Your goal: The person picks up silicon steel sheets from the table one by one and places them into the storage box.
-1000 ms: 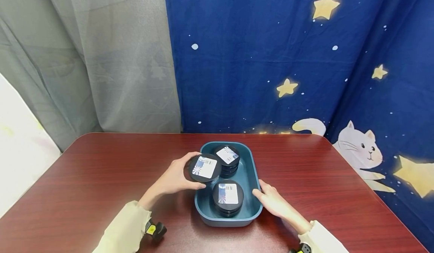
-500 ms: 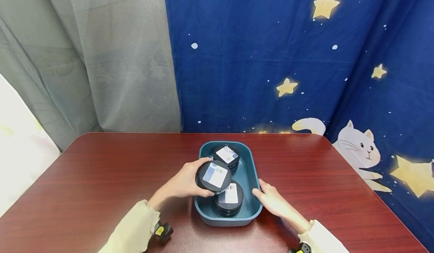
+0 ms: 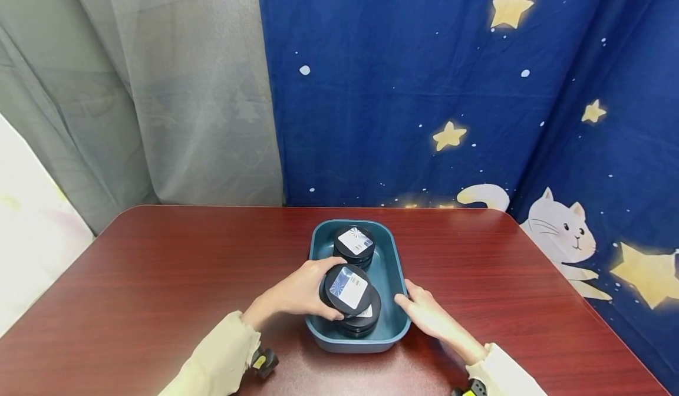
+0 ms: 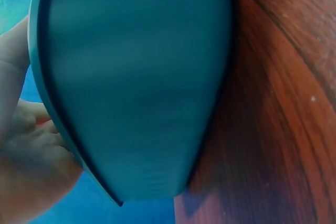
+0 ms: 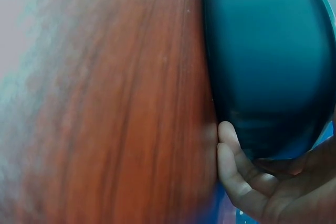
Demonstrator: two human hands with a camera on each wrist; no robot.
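Observation:
My left hand (image 3: 302,290) grips a black round flat container (image 3: 348,290) with a white and blue label, thumb on the near side and fingers on the far side. It is tilted and overlaps the near stack of similar black containers (image 3: 367,324) in a blue plastic bin (image 3: 398,272). A second stack (image 3: 354,247) stands at the bin's far end. My right hand (image 3: 424,313) holds the bin's right side, thumb at the rim; in the right wrist view its fingers (image 5: 231,166) curl against the outer wall. The left wrist view shows mostly the bin's outer wall (image 4: 131,87), hiding the held container.
The bin stands on a reddish-brown wooden table (image 3: 212,254) with rounded far corners. Behind the table hang a grey curtain (image 3: 201,89) and a blue curtain (image 3: 382,101) printed with stars and a white cat.
My left hand has carried the black round container rightward and toward me, from the bin's left rim to over the near stack. My right hand has stayed on the bin.

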